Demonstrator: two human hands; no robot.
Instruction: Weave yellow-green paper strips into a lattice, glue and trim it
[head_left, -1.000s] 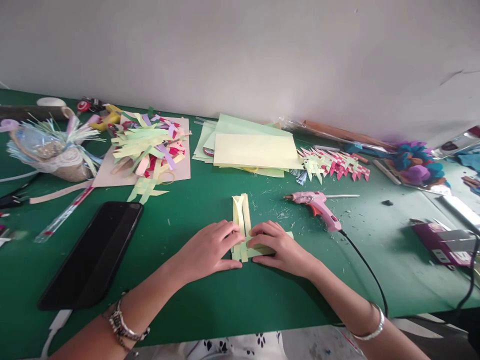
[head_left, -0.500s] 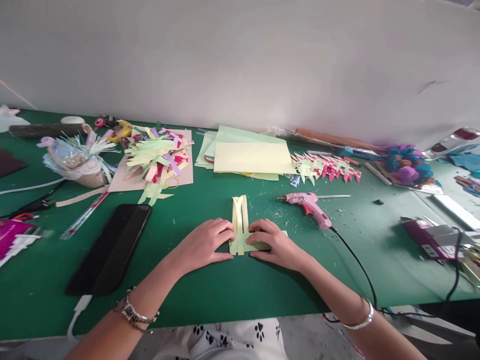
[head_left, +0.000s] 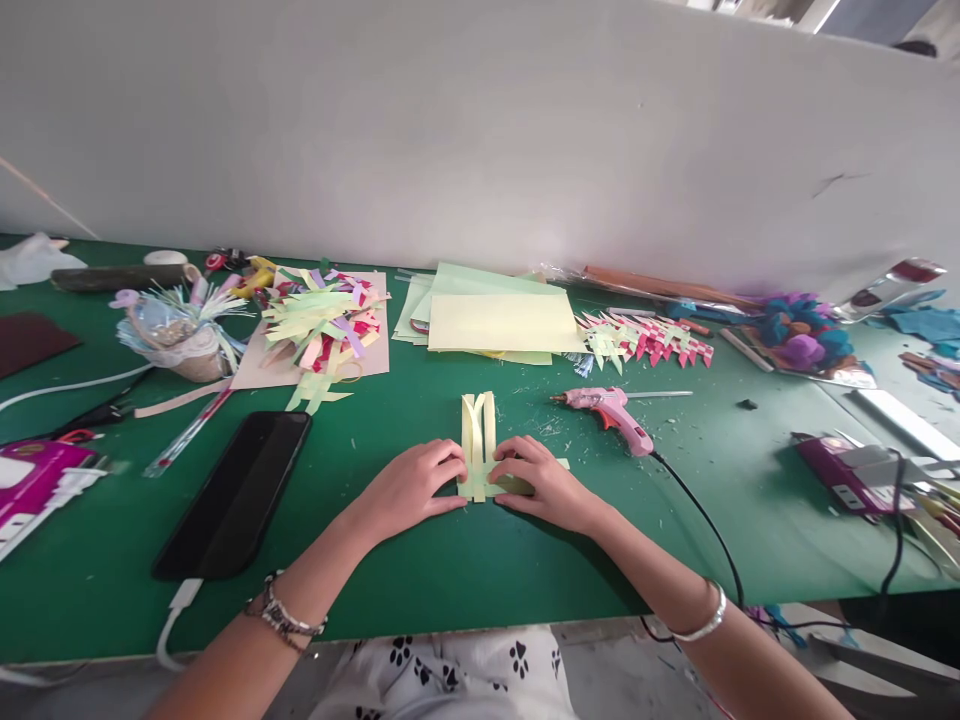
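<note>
Since a second ago the head view has shifted, taking in more of the table's left end and the wall's top edge; both hands stay at the paper strips [head_left: 478,488]. These pale strips, some lying crosswise, are flat on the green table [head_left: 420,590], left of the pink glue gun [head_left: 619,412] and slightly nearer the person. The left hand [head_left: 416,480] touches their left edge, fingers bent and thumb apart; the right hand [head_left: 551,485] curls over the crosswise part, thumb at its near side. I cannot tell whether either pinches or only presses.

Fine pale threads litter the surface around the glue gun. Just beyond it lies a red-and-green woven piece [head_left: 660,340]; beyond and left of it, cream and green sheets [head_left: 495,322]; well to its left, a black phone [head_left: 232,495]. Farthest beyond it, a plain pale grey wall [head_left: 450,130] backs the table.
</note>
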